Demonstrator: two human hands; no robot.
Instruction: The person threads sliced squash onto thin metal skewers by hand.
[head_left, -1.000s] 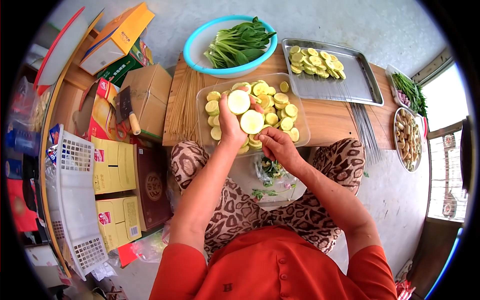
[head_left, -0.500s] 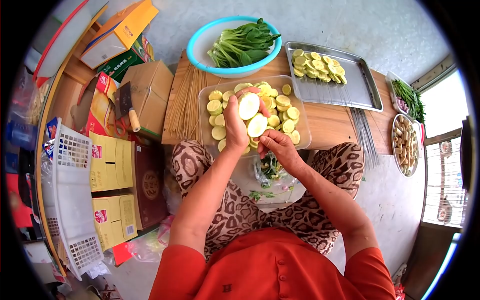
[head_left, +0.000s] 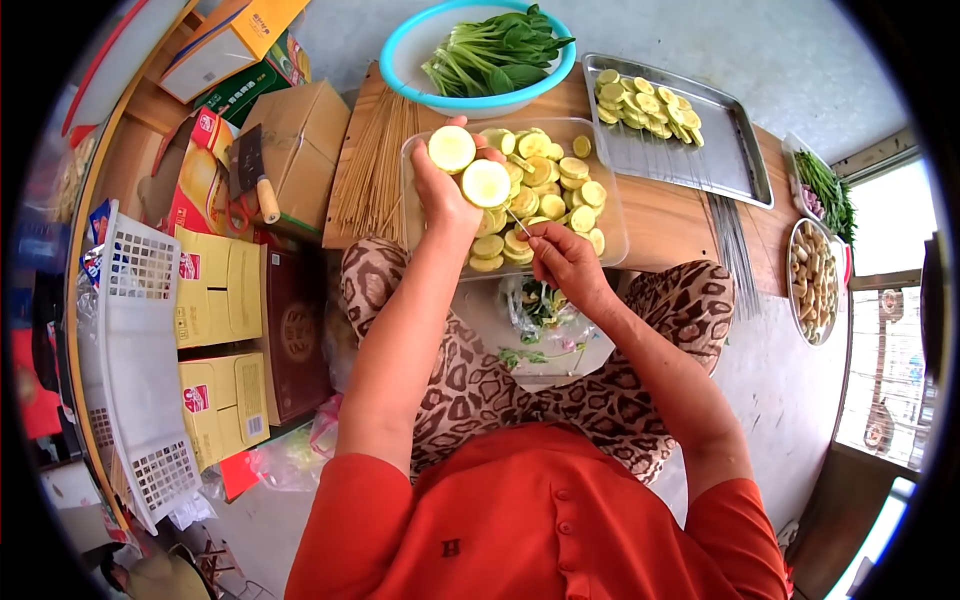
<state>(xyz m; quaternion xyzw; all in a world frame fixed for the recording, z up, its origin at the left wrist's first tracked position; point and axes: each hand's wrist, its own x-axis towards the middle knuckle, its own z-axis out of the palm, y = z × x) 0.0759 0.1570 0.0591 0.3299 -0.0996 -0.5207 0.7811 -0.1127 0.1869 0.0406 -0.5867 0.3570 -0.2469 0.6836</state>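
Observation:
My left hand [head_left: 443, 203] is closed around zucchini slices, with two pale round faces, the upper slice [head_left: 452, 149] and the lower slice [head_left: 486, 184], turned up toward me. In my right hand [head_left: 566, 264] a thin metal skewer [head_left: 517, 222] is pinched between thumb and fingers. Its visible length slants up and left to the edge of the lower slice. Both hands are over a clear plastic tub [head_left: 618, 215] holding many loose zucchini slices [head_left: 552, 190]. The left hand covers the tub's left part.
Beyond the tub stands a blue-rimmed basin [head_left: 392, 88] of leafy greens [head_left: 495, 55]. A metal tray [head_left: 725, 160] holds skewered slices [head_left: 648, 108]. Bamboo sticks [head_left: 372, 170] and metal skewers [head_left: 735, 255] lie on the wooden table [head_left: 660, 235]. A cleaver [head_left: 254, 175] is by the boxes at left.
My left hand has moved left and tilted the slices more toward me. My right hand has drawn apart from it, and the skewer between them now shows. The whole view has shifted slightly.

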